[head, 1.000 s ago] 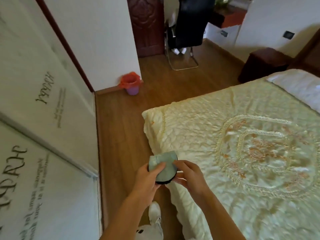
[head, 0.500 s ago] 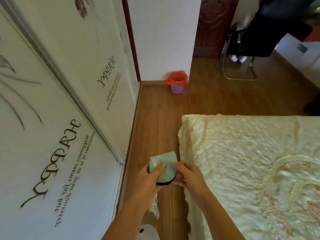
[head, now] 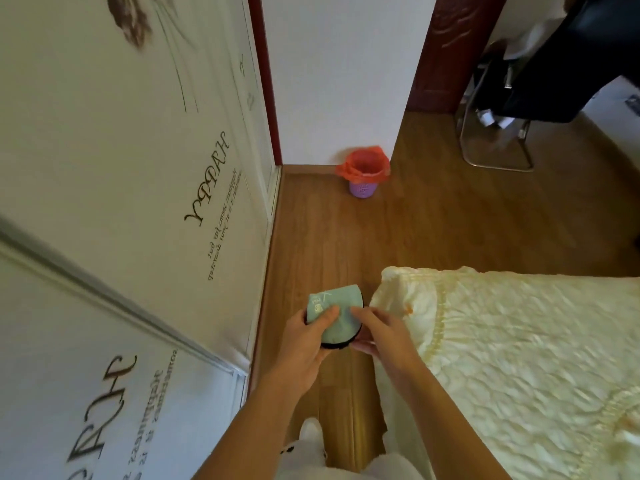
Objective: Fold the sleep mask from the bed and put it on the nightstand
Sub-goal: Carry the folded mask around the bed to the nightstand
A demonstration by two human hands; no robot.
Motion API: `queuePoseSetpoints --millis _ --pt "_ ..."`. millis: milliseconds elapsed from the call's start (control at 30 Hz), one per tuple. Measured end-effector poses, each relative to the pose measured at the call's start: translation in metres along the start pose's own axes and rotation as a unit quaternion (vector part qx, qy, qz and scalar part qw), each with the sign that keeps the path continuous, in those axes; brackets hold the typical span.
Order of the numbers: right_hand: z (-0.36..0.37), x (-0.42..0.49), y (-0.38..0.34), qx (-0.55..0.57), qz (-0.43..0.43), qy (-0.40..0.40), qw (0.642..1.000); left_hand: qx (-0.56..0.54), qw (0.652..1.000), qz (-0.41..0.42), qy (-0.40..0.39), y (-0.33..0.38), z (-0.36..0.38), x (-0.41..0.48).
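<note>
The view has swung left, away from the bed (head: 519, 341) toward the wardrobe (head: 121, 168). The folded sleep mask (head: 334, 315) stays pinched between left hand (head: 304, 344) and right hand (head: 381, 336), fingers clamped on it. Folding looks finished; no nightstand is in sight.

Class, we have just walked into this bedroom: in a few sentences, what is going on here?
A person stands in the gap between the wardrobe and the bed, holding a folded green sleep mask in both hands. The left hand grips its left side with the thumb on top, and the right hand pinches its right edge. The mask is off the bed, held above the wooden floor. No nightstand is in view, so the placing is not yet done.
</note>
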State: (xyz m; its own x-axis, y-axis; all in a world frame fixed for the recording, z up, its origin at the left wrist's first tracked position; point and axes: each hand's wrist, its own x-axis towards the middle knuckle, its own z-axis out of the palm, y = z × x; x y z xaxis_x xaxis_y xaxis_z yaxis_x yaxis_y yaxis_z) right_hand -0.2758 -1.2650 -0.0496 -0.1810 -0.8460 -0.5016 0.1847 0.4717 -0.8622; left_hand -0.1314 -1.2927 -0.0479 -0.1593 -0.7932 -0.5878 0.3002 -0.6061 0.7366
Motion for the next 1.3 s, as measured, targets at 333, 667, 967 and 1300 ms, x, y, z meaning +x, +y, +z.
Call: queuePoseSetpoints --millis 333,667,967,1300 --pt "0.024 0.152 -0.071 0.03 0.014 0.009 0.999 0.007 1.0 -0.014 0.003 0.097 0.023 0.139" --pt "-0.007 0.341 -0.18 0.02 -0.014 -0.004 1.0 0.036 0.999 0.014 0.012 0.201 0.106 0.313" --pt "-0.049 0.463 -0.28 0.038 -0.036 0.003 0.999 0.054 0.998 0.007 -0.018 0.273 0.197 0.43" --pt "-0.114 0.568 -0.327 0.07 -0.014 0.097 0.993 0.101 0.991 -0.028 -0.081 0.313 0.299 0.551"
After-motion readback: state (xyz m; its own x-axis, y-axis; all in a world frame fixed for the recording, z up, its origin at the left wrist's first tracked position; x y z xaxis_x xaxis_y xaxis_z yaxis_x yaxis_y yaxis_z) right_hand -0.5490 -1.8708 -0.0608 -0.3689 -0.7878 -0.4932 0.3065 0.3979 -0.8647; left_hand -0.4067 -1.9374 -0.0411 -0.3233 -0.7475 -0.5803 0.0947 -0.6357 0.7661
